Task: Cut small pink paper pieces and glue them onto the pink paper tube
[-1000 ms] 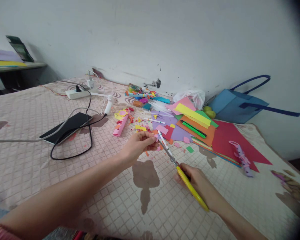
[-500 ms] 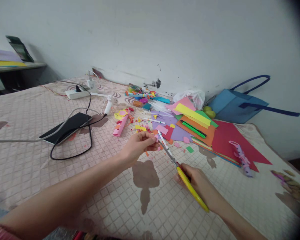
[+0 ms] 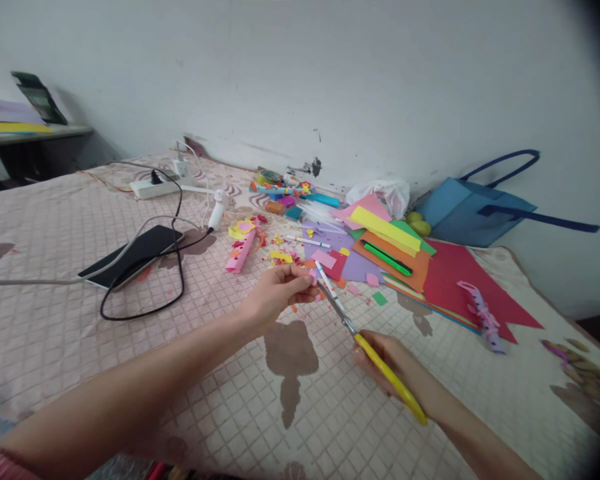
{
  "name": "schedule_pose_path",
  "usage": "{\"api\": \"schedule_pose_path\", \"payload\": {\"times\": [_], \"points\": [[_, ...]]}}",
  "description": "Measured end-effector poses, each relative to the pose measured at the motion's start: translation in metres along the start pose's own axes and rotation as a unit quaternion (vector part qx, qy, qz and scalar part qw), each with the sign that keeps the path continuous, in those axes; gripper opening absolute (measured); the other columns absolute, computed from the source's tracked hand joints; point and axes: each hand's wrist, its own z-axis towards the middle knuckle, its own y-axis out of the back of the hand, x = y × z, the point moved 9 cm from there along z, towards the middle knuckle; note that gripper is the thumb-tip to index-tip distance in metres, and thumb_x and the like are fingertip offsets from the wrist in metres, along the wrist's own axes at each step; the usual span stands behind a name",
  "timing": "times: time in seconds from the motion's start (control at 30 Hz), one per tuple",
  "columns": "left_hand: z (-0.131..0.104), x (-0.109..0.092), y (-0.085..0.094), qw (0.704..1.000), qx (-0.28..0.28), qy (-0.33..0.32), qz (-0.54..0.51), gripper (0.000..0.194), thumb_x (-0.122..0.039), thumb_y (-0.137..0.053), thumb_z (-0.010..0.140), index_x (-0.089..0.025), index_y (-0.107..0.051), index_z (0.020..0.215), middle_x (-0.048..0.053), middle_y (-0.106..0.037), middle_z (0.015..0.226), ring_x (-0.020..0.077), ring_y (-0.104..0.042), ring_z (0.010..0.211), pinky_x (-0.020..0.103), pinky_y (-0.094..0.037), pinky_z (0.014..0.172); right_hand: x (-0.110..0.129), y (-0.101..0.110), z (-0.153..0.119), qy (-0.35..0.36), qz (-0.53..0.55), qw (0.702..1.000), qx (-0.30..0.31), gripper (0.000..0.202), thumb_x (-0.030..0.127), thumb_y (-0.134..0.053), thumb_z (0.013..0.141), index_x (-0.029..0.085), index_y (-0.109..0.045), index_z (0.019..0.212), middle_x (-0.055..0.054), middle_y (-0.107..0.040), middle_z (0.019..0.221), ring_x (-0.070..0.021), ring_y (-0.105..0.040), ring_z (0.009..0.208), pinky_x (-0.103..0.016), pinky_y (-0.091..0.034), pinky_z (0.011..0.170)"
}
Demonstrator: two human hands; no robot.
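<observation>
My right hand [image 3: 387, 360] is closed round the yellow handles of a pair of scissors [image 3: 387, 375], whose metal blades point up and left. The blade tips meet a small piece of pink paper [image 3: 313, 274] pinched between the thumb and fingers of my left hand [image 3: 287, 287]. Most of that piece is hidden by the fingers. Just beyond the blades lies a white stick-like marker [image 3: 324, 275]. Near it are a pink paper piece [image 3: 325, 259] and a red paper piece [image 3: 338, 265] on a purple sheet [image 3: 357, 267].
Coloured sheets with a green marker [image 3: 387, 259] on top lie to the right, beside a red sheet [image 3: 460, 280]. A blue bag [image 3: 470, 210] leans at the wall. Leftward are a black tablet-like device [image 3: 135, 257], cables and a power strip [image 3: 155, 187]. Paper scraps [image 3: 281, 257] litter the middle.
The scissors' handles and my right hand have shifted slightly right and down, and the blades look closer together. My left hand stays almost where it was, still pinching the pink paper.
</observation>
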Motion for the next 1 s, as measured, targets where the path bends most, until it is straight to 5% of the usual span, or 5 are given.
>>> {"api": "schedule_pose_path", "payload": {"times": [0.57,1.0], "points": [[0.0,0.001,0.001,1.0,0.002,0.0,0.011,0.018,-0.023,-0.068,0.072,-0.012,-0.055,0.074,0.003,-0.065,0.07,0.0105,-0.063,0.065,0.024,-0.05,0.068,-0.009,-0.004,0.0,-0.017,0.038,0.999,0.005,0.023,0.035,-0.045,0.084,0.02,-0.044,0.066,0.007,-0.036,0.049,-0.0068,-0.03,0.039,-0.019,-0.028,0.037],[0.0,0.0,0.001,1.0,-0.003,0.0,0.004,0.016,-0.021,-0.068,0.072,-0.012,-0.056,0.074,0.003,-0.065,0.068,0.0105,-0.063,0.064,0.025,-0.05,0.068,0.001,0.002,-0.001,-0.017,0.013,1.0,-0.008,0.02,0.032,-0.053,0.078,0.019,-0.046,0.064,0.003,-0.047,0.059,-0.0098,-0.04,0.051,-0.02,-0.032,0.041]]}}
